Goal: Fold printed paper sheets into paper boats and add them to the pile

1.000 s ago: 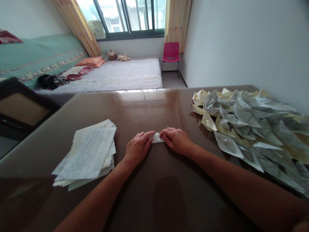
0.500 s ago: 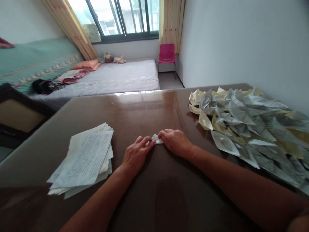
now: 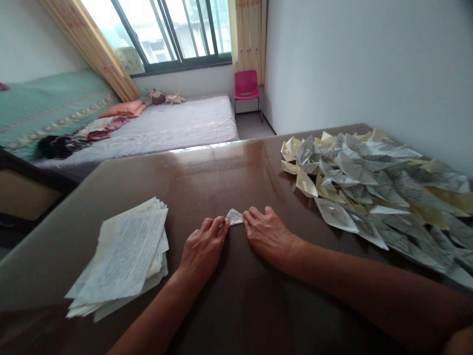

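A small folded piece of paper [image 3: 234,217] with print on it lies on the brown table between my hands. Its peak points away from me, and both lower corners are partly hidden by fingers. My left hand [image 3: 207,242] pinches the left corner, fingers bent together. At the right corner, my right hand [image 3: 266,231] grips the paper with closed fingers, its palm low over the tabletop.
On the left of the brown table [image 3: 207,182] is a stack of printed sheets [image 3: 121,256]. A large heap of folded paper boats [image 3: 354,172] covers the right side by the wall. Beyond stand a bed [image 3: 192,116] and a pink chair [image 3: 247,86].
My hands have moved slightly apart, so more of the folded paper's printed face shows. The whole view has tilted and shifted a little.
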A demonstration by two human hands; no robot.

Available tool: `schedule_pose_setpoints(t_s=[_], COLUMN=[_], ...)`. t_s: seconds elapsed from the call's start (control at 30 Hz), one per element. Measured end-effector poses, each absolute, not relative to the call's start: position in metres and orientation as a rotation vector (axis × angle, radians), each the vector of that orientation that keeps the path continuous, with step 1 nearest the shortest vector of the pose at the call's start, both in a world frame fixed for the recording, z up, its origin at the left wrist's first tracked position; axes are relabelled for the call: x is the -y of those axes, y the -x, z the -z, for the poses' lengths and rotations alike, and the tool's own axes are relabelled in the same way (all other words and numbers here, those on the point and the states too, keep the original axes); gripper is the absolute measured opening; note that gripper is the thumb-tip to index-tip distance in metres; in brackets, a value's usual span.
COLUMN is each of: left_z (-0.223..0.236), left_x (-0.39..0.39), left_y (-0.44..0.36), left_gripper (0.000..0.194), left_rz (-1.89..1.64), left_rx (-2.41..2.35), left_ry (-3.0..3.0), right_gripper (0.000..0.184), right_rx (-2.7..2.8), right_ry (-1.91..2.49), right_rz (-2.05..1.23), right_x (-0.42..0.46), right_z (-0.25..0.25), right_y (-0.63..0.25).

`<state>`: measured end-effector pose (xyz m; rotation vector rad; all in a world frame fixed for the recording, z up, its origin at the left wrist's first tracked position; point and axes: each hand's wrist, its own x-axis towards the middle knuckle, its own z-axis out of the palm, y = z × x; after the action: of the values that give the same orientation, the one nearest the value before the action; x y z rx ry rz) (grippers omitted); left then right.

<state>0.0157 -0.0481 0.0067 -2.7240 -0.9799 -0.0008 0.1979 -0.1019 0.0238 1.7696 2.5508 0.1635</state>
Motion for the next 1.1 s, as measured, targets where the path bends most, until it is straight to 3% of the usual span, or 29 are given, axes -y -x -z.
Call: schedule_pose_setpoints(t_s=[0.33,0.53,0.73,0.93,1.1], left_z=[-0.009,0.0,0.005,0.011,0.013], left_x=[0.054,0.044,0.04,0.036,0.033], left_y=[-0.012,-0.006,-0.007,-0.007,-0.008], left_gripper=[0.037,0.03,0.032,0.032,0.029], left_rz=[-0.001,0.297,0.451,0.744,0.857], left_rx=[1.04,1.062,1.089,1.229,1.364], left_ry=[2.683,2.73,2.816,2.973,2.996], right_gripper=[0.022,0.022,0.045,0.031,0.032], right_rx=[-2.439,-2.548,-2.872,-2.954,-2.941], right_ry=[-1.753,-1.901,-1.873,-1.745,-1.842], right_rz=[-0.08,-0.041,0.06,0.071,0.151], right_x=[0.108,0.09,0.065,0.06,0.062], right_z=[-0.027,-0.032,-0.01,0.0,-0.004], right_y=[-0.19,-0.202,-0.215,-0.217,-0.216])
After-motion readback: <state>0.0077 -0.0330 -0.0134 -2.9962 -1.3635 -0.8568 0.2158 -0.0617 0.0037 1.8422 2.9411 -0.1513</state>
